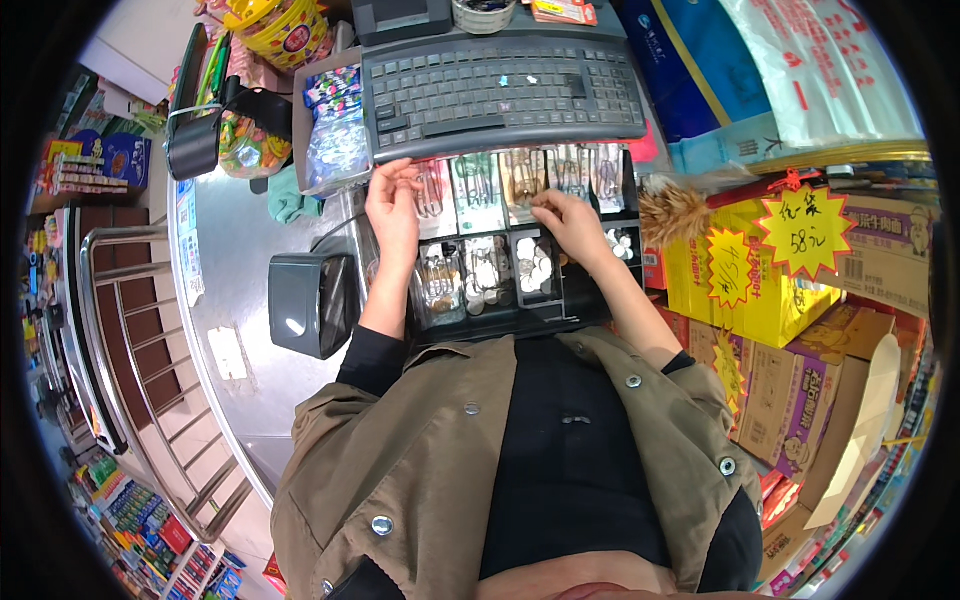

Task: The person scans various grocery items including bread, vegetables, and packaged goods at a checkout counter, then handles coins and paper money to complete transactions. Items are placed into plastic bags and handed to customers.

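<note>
An open cash drawer point(517, 319) lies before me, its back part under the keyboard point(495, 94). Banknotes point(478, 196) stand in the rear slots beneath wire clips point(525, 169). Coins point(534, 266) fill several front compartments, and some lie in clear inserts. My left hand point(394, 206) hovers by the drawer's rear left corner, next to the reddish notes point(433, 199); its fingers are bent and apart, with nothing visible in them. My right hand point(571, 225) is over the drawer, thumb and fingertips close together at the brownish notes point(523, 210). Whether it pinches a note or clip cannot be told.
A black scanner-like device point(309, 304) stands on the metal counter point(232, 292) to the left. Left of the keyboard is a box of wrapped sweets point(334, 112). Stacked cartons point(787, 382) and a yellow box point(739, 300) crowd the right. Plastic bags point(817, 90) lie at upper right.
</note>
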`<state>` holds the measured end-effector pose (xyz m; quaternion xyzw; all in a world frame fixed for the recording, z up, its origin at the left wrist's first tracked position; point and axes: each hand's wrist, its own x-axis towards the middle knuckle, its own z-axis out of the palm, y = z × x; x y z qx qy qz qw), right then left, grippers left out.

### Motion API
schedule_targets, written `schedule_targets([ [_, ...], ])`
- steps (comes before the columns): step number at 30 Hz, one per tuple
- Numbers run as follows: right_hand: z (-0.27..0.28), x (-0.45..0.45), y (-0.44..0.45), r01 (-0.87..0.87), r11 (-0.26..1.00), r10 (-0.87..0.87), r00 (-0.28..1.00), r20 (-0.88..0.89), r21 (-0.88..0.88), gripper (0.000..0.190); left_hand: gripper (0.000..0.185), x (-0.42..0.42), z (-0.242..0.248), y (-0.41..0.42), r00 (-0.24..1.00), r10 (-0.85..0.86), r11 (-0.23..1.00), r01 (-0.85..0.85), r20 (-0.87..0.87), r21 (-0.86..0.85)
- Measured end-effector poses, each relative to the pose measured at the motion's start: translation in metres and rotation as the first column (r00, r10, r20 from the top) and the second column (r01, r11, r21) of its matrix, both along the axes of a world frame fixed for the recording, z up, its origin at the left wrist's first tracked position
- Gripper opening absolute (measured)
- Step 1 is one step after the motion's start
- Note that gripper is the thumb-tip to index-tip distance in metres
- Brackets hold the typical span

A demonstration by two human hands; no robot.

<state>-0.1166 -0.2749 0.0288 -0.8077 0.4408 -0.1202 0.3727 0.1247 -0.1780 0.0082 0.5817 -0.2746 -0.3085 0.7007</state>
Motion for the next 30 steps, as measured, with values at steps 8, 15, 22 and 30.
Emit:
schedule_targets([
  [8,0.013,-0.046,-0.002,0.133,0.960,-0.212,0.920,0.331,0.246,0.013,0.009,0.042,0.012,0.024,0.930,0.360,0.932,-0.362,0.071,0.028],
  [15,0.041,-0.144,0.042,-0.037,0.701,-0.139,0.972,0.187,0.712,0.022,0.042,0.047,-0.023,0.034,0.949,0.303,0.941,-0.313,0.088,0.126],
  [22,0.007,-0.163,0.112,0.214,0.547,-0.198,0.972,-0.124,0.809,0.017,0.033,0.035,-0.025,0.020,0.971,0.239,0.969,-0.238,-0.002,0.068],
  [30,-0.050,-0.130,0.137,0.148,0.662,-0.365,0.920,0.144,0.735,0.009,0.043,0.033,-0.006,0.029,0.950,0.298,0.954,-0.293,-0.098,0.062],
])
